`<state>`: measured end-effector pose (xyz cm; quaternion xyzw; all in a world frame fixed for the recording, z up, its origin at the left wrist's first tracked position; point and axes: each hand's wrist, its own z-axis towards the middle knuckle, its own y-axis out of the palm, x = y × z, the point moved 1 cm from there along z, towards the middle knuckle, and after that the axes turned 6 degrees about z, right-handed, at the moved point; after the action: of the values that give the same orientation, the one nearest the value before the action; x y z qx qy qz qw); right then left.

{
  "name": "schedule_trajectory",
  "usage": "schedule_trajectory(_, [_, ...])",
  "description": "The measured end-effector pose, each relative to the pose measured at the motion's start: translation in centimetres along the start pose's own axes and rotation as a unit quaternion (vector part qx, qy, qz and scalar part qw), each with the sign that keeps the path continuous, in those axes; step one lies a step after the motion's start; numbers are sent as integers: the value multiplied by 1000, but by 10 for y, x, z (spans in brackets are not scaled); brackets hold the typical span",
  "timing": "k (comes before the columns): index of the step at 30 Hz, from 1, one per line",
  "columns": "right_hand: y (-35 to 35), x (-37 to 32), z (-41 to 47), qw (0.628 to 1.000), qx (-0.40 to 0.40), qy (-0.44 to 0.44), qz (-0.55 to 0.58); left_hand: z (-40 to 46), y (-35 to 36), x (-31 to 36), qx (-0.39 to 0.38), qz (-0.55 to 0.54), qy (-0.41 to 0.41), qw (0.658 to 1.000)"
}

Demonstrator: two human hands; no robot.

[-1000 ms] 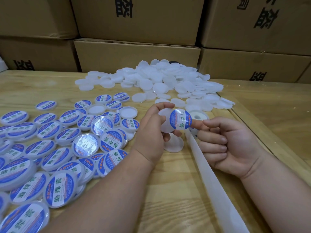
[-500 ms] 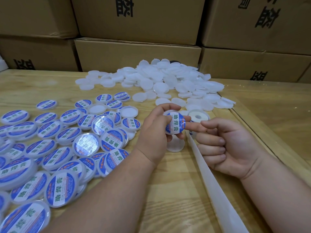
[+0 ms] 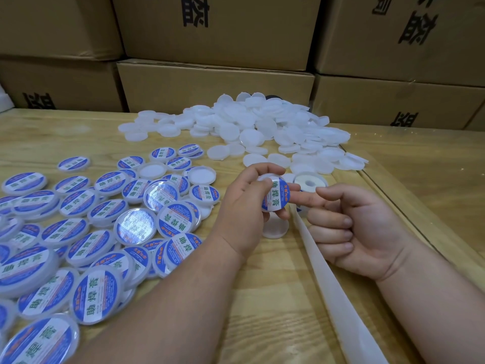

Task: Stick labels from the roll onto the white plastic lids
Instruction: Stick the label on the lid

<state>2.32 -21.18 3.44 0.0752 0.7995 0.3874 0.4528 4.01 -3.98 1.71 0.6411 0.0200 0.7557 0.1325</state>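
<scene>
Prob. warehouse (stacked cartons [image 3: 215, 32]).

Labelled lids [image 3: 86, 232] crowd the tabletop's [image 3: 262, 298] left side, down to its near-left corner. Plain lids [image 3: 262, 127] pile near the far edge, in front of stacked boxes [image 3: 215, 85]. The roll [image 3: 309, 183] sits right of centre, its strip [image 3: 330, 279] running toward the near edge.

Labelled lid held over wooden bench [image 3: 262, 298]

Left hand [image 3: 245, 206] grips lid [image 3: 275, 195] bearing blue-and-white label; right hand [image 3: 349, 227] forefinger touching label face. Labelled lids [image 3: 91, 232] massed left, plain white lids [image 3: 262, 127] heaped behind, label roll [image 3: 311, 183] and backing strip [image 3: 333, 290] right; cardboard boxes [image 3: 215, 82] rear.
</scene>
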Motion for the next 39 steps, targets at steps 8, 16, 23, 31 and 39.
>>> schedule_trajectory(8, [-2, -1, 0, 1000, -4, -5, -1, 2, -1, -2, 1, 13, 2, 1000])
schedule_trajectory(16, [0, 0, -2, 999, -22, -15, -33, 4, -1, -7, 33, 37, 13, 999])
schedule_trajectory(23, [-1, -1, -5, 995, -62, -39, -66, 5, -3, -8, 74, 79, 12, 994])
schedule_trajectory(31, [-16, -9, 6, 945, 156, -277, -72, 2, -7, -2, 115, 70, 0, 991])
schedule_trajectory(39, [-18, 4, 12, 832, 301, -366, -289, 4, -5, -2, 149, 89, -9, 985])
